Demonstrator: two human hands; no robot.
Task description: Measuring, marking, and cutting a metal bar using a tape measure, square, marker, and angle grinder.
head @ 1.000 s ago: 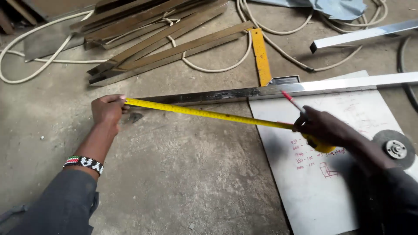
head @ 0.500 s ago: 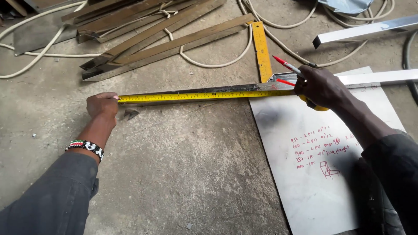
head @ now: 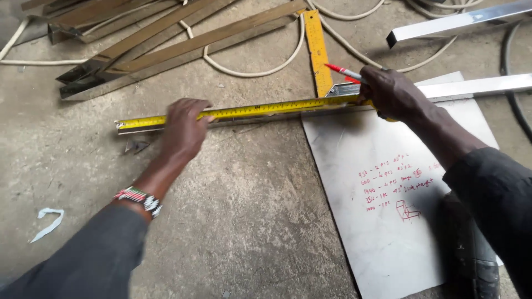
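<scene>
Yellow tape measure (head: 249, 111) stretched left-right along steel bar (head: 476, 86) on concrete floor (head: 238, 221). Left hand (head: 185, 130) pressed flat on tape near hooked end. Right hand (head: 390, 91) clamped on tape case, red pen (head: 343, 71) held between fingers. Hands well apart.

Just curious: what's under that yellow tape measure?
A long metal bar, with the yellow tape measure stretched along it. The right hand covers the tape's case.
</scene>
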